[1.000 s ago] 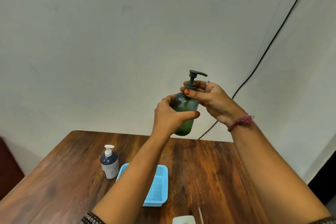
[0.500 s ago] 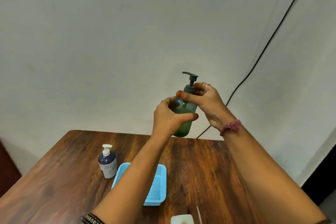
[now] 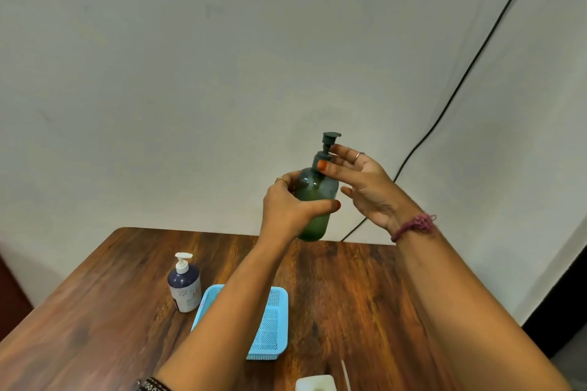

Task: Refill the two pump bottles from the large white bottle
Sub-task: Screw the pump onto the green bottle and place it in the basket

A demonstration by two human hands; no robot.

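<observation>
2 pump bottles capped, none refilled yet: left hand [image 3: 290,205] grips green bottle [image 3: 314,200] aloft; right hand [image 3: 365,187] pinches its pump collar [image 3: 321,158].

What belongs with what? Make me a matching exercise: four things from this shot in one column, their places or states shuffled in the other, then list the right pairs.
Things
1. green pump bottle
2. dark blue pump bottle
3. light blue basket
4. black cable

Places or states
A. runs down the wall
B. held above the table in the left hand
C. stands on the table, left of the basket
D. lies on the table under the left forearm

Pairs: 1-B, 2-C, 3-D, 4-A
</observation>
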